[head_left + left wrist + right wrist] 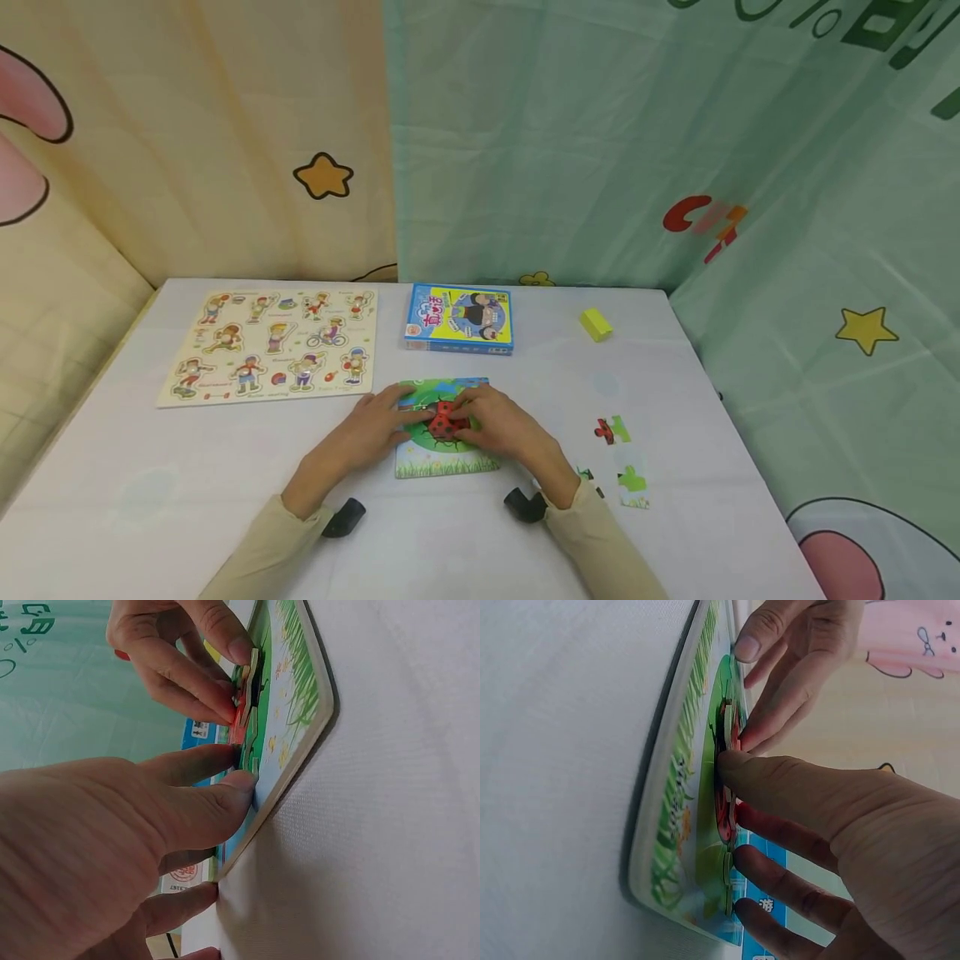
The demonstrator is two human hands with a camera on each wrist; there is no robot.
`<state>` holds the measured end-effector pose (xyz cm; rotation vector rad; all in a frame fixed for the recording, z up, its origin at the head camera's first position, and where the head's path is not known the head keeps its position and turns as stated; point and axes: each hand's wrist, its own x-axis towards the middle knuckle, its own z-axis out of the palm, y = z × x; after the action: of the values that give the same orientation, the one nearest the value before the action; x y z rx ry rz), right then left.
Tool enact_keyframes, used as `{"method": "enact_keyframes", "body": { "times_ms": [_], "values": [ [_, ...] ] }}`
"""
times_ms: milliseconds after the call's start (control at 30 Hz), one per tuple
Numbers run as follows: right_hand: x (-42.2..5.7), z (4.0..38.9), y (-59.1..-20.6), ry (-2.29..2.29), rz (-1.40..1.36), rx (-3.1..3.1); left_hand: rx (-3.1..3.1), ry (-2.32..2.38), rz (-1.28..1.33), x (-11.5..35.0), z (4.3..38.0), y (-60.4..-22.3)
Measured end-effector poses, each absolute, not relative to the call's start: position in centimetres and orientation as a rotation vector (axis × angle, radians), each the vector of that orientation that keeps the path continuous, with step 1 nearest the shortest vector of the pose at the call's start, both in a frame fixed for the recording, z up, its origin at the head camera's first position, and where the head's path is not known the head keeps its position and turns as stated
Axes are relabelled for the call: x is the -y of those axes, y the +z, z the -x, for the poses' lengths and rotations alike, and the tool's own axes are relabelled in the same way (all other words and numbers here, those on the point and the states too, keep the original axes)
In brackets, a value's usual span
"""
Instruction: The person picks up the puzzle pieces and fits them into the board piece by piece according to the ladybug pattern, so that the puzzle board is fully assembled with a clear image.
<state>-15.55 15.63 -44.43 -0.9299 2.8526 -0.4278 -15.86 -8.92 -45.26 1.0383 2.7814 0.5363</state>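
Observation:
A small ladybug jigsaw board (447, 468) with a grassy lower edge lies flat in front of the person. My right hand (501, 419) pinches a red, black-spotted puzzle piece (723, 817) between thumb and fingers, and the piece stands slightly raised from the board in the right wrist view. From the left side, my left hand (369, 428) touches the puzzle with its index finger and thumb. Its other fingers reach down at the board's edge in the left wrist view. The hands partly cover the ladybug picture.
Loose jigsaw pieces (633, 485) lie to the right, some partly hidden by the right forearm. A red-and-green pair (613, 430) lies beyond them. Farther back are a sports-figure puzzle board (255, 340), a blue-and-yellow box (459, 320) and a yellow block (596, 325).

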Motion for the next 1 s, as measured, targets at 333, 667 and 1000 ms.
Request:
{"method": "enact_keyframes", "body": {
  "times_ms": [333, 667, 1000],
  "values": [
    [-15.43, 15.31, -44.43, -0.458, 0.874, -2.858, -2.789, 0.502, -1.049, 8.82, 15.67, -45.28],
    [-15.5, 14.91, -44.38, -0.393, 0.863, -2.862, -2.776, 0.532, -1.024, 8.69, 15.36, -45.3],
    [-15.77, 14.86, -44.4, -0.375, 0.913, -2.866, -2.782, 0.588, -1.173, 8.39, 15.75, -45.55]
  ]
}}
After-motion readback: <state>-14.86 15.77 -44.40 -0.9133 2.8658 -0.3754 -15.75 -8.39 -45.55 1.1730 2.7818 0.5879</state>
